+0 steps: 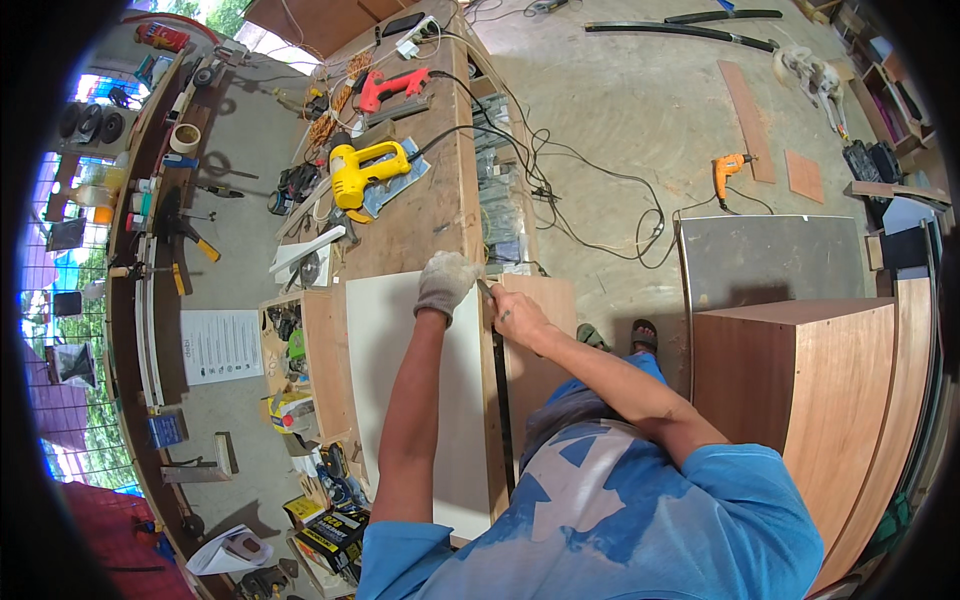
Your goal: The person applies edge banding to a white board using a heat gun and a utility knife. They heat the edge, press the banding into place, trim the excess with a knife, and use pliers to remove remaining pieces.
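Board (420, 400): white and flat, it lies on the near side of your left fingers and runs back toward you under that forearm.
Left hand (447, 282): you wear a pale glove on it, and it rests at the far right corner of the board; you cannot tell here whether its fingers are pinched together or only pressing.
Right hand (522, 318): bare, its fingers closed around a narrow tool.
Narrow tool (485, 290): dark, it sticks out from your right fingers toward the glove, near the board's right edge; its tip is too small to tell.
Worktop (430, 225): wooden and stained, it stretches away beyond your fingers.
Yellow gun (362, 178): on the worktop beyond your left fingers and off to their left, lying on its side.
Red gun (392, 90): farther beyond your fingers, past the yellow one.
Orange drill (730, 175): on the floor (610, 110), well apart from your right fingers, beyond and to the right.
Cabinet (840, 390): brown wood, well to the right of your right fingers.
Paper (222, 345): a white sheet, well to the left of your gloved fingers.
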Demonstrator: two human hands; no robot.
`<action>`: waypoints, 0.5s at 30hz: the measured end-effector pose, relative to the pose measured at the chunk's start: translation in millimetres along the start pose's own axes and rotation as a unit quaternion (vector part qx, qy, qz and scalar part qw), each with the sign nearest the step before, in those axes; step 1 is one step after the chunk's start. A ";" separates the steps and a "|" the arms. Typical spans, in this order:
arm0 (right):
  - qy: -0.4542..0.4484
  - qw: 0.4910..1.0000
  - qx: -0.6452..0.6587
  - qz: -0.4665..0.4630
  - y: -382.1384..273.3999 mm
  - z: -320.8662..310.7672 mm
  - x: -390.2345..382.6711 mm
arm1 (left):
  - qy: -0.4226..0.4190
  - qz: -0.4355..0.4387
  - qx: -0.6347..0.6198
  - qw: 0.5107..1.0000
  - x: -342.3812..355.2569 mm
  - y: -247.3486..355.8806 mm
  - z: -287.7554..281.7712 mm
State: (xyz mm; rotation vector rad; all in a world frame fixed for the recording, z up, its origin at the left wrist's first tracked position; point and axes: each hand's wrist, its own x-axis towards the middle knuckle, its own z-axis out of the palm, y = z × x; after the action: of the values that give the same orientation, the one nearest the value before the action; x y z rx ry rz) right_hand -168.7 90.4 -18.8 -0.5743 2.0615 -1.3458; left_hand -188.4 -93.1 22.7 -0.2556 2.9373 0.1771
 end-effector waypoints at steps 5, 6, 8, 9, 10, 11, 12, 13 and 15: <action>-0.190 0.855 0.457 0.155 9.2 -19.4 3.0 | 0.030 0.089 0.031 0.995 -3.8 -7.8 2.3; -0.191 0.837 0.491 0.147 15.6 -20.1 0.0 | 0.027 0.059 0.011 0.998 -4.8 -5.4 2.2; -0.190 0.796 0.559 0.135 25.5 -20.8 -9.8 | 0.021 0.027 -0.018 0.999 -5.2 -1.6 2.3; -0.188 0.802 0.551 0.135 30.3 -21.9 -13.3 | 0.020 0.026 -0.027 0.999 -3.6 -0.2 1.4; -0.185 0.807 0.544 0.137 31.7 -24.0 -19.3 | 0.018 0.023 -0.038 0.999 -4.2 0.2 3.4; -0.183 0.812 0.537 0.140 31.8 -24.5 -23.6 | 0.019 0.016 -0.037 0.999 -4.8 0.0 4.9; -0.171 0.846 0.484 0.147 32.0 -25.3 -28.2 | 0.020 0.008 -0.036 0.999 -5.4 -0.6 5.9; -0.167 0.859 0.463 0.143 33.4 -25.7 -29.1 | 0.022 0.004 -0.033 0.999 -3.7 -1.3 5.2; -0.159 0.883 0.420 0.136 37.0 -27.1 -31.7 | 0.001 0.015 -0.018 1.000 -3.6 -1.7 4.7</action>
State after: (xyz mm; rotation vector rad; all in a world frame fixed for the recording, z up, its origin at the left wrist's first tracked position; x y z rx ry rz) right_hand -165.6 143.1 -36.7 -0.0922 1.0764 -1.6543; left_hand -183.8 -93.5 18.7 -0.2171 2.9440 0.2351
